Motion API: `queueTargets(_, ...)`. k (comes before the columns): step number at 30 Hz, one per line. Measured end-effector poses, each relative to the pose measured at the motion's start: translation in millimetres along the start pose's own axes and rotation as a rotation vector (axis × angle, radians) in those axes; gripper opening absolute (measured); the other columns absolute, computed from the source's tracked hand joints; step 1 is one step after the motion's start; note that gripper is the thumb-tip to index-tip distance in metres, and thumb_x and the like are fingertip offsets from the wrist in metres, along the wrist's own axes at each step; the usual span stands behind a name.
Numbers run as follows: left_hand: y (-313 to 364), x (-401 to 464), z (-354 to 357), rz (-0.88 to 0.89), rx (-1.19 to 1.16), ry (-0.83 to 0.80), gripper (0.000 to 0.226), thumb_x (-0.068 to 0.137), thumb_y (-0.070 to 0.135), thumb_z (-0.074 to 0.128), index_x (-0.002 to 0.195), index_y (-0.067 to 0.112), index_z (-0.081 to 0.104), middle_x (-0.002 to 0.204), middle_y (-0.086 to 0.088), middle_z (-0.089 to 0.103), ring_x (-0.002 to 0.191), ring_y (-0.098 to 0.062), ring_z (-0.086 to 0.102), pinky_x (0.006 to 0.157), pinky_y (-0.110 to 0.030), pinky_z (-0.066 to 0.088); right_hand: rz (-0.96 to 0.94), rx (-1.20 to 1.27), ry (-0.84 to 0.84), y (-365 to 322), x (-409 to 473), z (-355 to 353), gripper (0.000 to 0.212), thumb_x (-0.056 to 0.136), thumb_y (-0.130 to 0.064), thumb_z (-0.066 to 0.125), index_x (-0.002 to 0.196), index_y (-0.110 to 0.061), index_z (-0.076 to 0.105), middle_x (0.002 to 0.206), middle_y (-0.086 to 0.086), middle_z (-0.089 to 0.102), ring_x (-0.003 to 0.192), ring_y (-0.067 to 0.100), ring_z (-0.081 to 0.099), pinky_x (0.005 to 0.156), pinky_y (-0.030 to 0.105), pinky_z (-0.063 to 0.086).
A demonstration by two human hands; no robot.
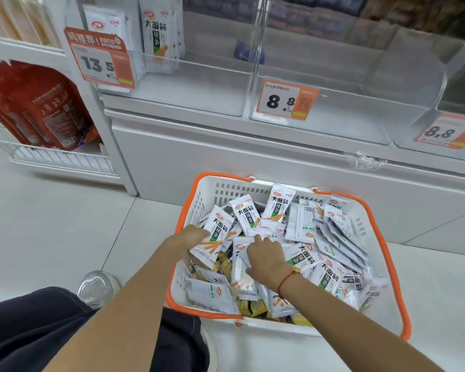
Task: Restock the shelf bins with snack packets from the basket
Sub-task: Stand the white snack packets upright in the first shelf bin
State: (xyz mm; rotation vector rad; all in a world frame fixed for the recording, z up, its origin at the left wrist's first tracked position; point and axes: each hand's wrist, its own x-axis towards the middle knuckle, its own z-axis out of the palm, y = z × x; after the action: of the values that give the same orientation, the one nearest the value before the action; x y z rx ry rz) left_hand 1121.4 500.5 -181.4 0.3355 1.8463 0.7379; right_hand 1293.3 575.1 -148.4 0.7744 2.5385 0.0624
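A white basket with orange rim and handles [381,232] stands on the floor, full of several white snack packets [304,226]. My left hand [191,237] is at the basket's left side and holds a white packet [212,237] by its edge. Over the middle of the pile, my right hand [266,257] lies with its fingers curled among the packets. Above, a clear shelf bin [199,84] holds a few of the same white packets [159,36] upright at its back left. The clear bin to its right [346,111] has a bare floor.
Price tags reading 13.5 [100,60] and 8.8 [286,102] hang on the bin fronts; another 8.8 tag [444,132] is far right. Red bags [43,106] sit in a wire rack at left. My knee and shoe [97,287] are beside the basket.
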Motion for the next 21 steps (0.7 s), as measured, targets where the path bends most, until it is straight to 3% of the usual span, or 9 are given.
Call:
queueTargets(1, -2, -3, -3, 0.001, -0.057, -0.020, 0.041, 0.090, 0.021, 0.060, 0.123, -0.002, 0.053, 0.113, -0.018, 0.063, 0.104, -0.032, 0.061, 0.094, -0.039, 0.049, 0.003, 0.025, 0.025, -3, 0, -3, 0.025, 0.094, -0.023, 0.051, 0.113, -0.008, 0.055, 0.123, 0.011, 0.048, 0.110, 0.027, 0.050, 0.084, 0.033, 0.041)
queueTargets(3, 0, -10, -5, 0.034, -0.129, -0.056, 0.049, 0.075, 0.017, 0.067, 0.121, 0.000, 0.059, 0.117, -0.017, 0.065, 0.108, -0.033, 0.062, 0.093, -0.042, 0.049, 0.033, 0.100, 0.054, -4, 1, -8, 0.020, 0.092, -0.016, 0.049, 0.110, -0.007, 0.056, 0.118, 0.011, 0.051, 0.108, 0.028, 0.052, 0.084, 0.034, 0.043)
queueTargets(6, 8, -20, -4, 0.111, -0.249, -0.071, 0.027, 0.087, 0.003, 0.057, 0.113, 0.008, 0.061, 0.117, -0.014, 0.065, 0.105, -0.031, 0.062, 0.088, -0.037, 0.050, 0.061, 0.384, 0.091, 13, 6, -17, 0.005, 0.093, -0.013, 0.047, 0.091, -0.012, 0.051, 0.102, 0.011, 0.056, 0.091, 0.027, 0.057, 0.076, 0.034, 0.047)
queueTargets(9, 15, -22, -4, 0.118, -0.222, 0.066, 0.025, 0.095, 0.010, 0.044, 0.117, 0.007, 0.056, 0.132, -0.019, 0.054, 0.120, -0.036, 0.051, 0.104, -0.045, 0.039, 0.053, 1.034, 0.046, 39, 11, -24, 0.013, 0.099, -0.017, 0.046, 0.086, -0.014, 0.045, 0.093, 0.009, 0.057, 0.078, 0.024, 0.058, 0.071, 0.033, 0.050)
queueTargets(12, 26, -28, -1, 0.077, -0.183, 0.143, 0.034, 0.099, 0.009, 0.035, 0.130, 0.003, 0.047, 0.129, -0.020, 0.050, 0.111, -0.030, 0.049, 0.093, -0.034, 0.037, 0.115, 1.668, 0.024, 52, 8, -37, 0.009, 0.098, -0.016, 0.050, 0.092, -0.010, 0.048, 0.093, 0.011, 0.056, 0.072, 0.021, 0.064, 0.066, 0.026, 0.058)
queueTargets(14, 33, -28, 5, 0.076, -0.185, 0.096, 0.026, 0.102, 0.007, 0.031, 0.122, 0.005, 0.047, 0.118, -0.021, 0.052, 0.095, -0.023, 0.048, 0.080, -0.027, 0.037, 0.102, 1.726, 0.039, 52, 7, -43, 0.010, 0.098, -0.018, 0.050, 0.097, -0.009, 0.051, 0.096, 0.010, 0.058, 0.075, 0.020, 0.066, 0.070, 0.026, 0.058)
queueTargets(15, 37, -27, 8, 0.065, -0.200, 0.071, 0.026, 0.102, 0.010, 0.032, 0.123, 0.007, 0.047, 0.124, -0.020, 0.052, 0.098, -0.022, 0.047, 0.080, -0.026, 0.036, 0.087, 1.730, 0.033, 51, 8, -45, 0.010, 0.098, -0.019, 0.050, 0.098, -0.009, 0.052, 0.096, 0.009, 0.058, 0.076, 0.019, 0.066, 0.073, 0.026, 0.058)
queueTargets(18, 46, -35, 16, 0.079, -0.312, -0.051, 0.037, 0.100, 0.038, 0.037, 0.129, 0.019, 0.047, 0.138, -0.008, 0.049, 0.123, -0.027, 0.050, 0.104, -0.038, 0.039, 0.094, 1.720, 0.035, 40, 11, -49, 0.012, 0.098, -0.020, 0.052, 0.104, -0.011, 0.055, 0.092, 0.003, 0.061, 0.077, 0.017, 0.066, 0.079, 0.031, 0.058)
queueTargets(21, 44, -28, 19, 0.115, -0.276, -0.152, 0.071, 0.082, 0.053, 0.047, 0.145, 0.020, 0.037, 0.149, -0.006, 0.040, 0.135, -0.027, 0.039, 0.113, -0.048, 0.030, 0.180, 1.739, 0.099, 28, 19, -55, 0.015, 0.096, -0.018, 0.054, 0.107, -0.008, 0.057, 0.085, 0.004, 0.062, 0.070, 0.015, 0.063, 0.069, 0.027, 0.057)
